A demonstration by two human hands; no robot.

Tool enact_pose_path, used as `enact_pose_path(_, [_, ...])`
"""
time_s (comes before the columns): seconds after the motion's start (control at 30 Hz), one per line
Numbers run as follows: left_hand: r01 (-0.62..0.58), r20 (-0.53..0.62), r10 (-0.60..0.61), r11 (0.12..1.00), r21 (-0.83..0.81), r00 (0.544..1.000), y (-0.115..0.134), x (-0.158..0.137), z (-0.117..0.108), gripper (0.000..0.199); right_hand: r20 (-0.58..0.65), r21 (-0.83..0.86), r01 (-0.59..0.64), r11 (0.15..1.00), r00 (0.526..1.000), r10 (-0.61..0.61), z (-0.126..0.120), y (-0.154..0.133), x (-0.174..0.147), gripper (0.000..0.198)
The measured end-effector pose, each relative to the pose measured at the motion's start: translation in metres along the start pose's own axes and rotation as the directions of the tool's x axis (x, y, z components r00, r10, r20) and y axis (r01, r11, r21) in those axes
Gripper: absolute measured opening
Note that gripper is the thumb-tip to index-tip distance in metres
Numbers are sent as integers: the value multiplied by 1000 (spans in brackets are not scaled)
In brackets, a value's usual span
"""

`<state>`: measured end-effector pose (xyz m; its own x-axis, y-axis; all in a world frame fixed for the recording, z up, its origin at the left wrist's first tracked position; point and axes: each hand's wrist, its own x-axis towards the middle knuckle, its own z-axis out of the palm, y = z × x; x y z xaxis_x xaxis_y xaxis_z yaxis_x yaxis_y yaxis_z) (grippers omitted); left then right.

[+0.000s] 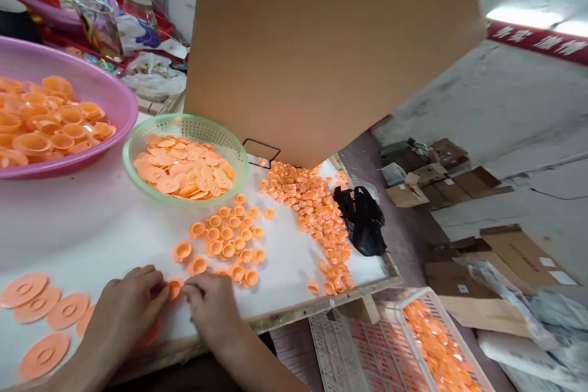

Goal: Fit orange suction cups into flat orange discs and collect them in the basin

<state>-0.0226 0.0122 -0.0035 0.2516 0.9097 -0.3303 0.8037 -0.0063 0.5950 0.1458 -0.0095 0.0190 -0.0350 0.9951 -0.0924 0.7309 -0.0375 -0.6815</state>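
A small orange plastic cup (175,288) sits between my two hands at the table's front edge. My left hand (130,309) is closed, its thumb and fingertips at the cup's left side. From the right, my right hand (212,303) meets the same cup with curled fingers. Under and behind my left hand lie flat orange discs (68,310), each with a raised ring; part of them is hidden. Just beyond my right hand stands a group of small orange cups (226,234), mostly with their mouths up.
A green basket (131,165) of discs and a pink basin (124,98) of larger orange cups stand behind. Orange pieces (312,202) are heaped at right, beside a black bag (362,220). A tall cardboard sheet (321,55) rises at the back. A crate (436,343) stands below the edge.
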Motion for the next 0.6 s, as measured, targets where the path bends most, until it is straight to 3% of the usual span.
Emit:
enact_pose_path(0.07, [12, -56, -13, 1000, -16, 998, 10, 7, 4, 36, -252, -122, -59, 991, 967, 27, -48, 27, 13, 22])
enact_pose_path(0.1, [18, -83, -22, 999, -51, 996, 15, 10, 4, 37, -432, -229, -196, 954, 898, 81, -77, 43, 21, 23])
enact_pose_path(0.13, [19, -108, -30, 995, -99, 994, 19, 13, 4, 37, -532, -248, -285, 926, 839, 116, -106, 61, 31, 27])
enact_pose_path(0.2, [-4, -143, -26, 980, -201, 989, 20, 15, -1, 36, -626, -252, -405, 879, 761, 171, -155, 97, 50, 31])
enact_pose_path(0.27, [-52, -144, 20, 973, -227, 989, 10, 10, -8, 32, -637, -258, -484, 836, 736, 229, -183, 127, 63, 27])
enact_pose_path(0.37, [-126, -27, 123, 982, -139, 992, -14, -12, -13, 20, -571, -317, -473, 822, 787, 233, -186, 152, 66, 16])
enact_pose_path(0.43, [-144, 30, 146, 987, -68, 989, -25, -26, -9, 27, -519, -379, -434, 817, 831, 201, -175, 155, 57, 14])
enact_pose_path(0.6, [-167, -44, 167, 986, -2, 985, -11, -32, 11, 19, -409, -463, -435, 773, 878, 249, -159, 148, 27, 19])
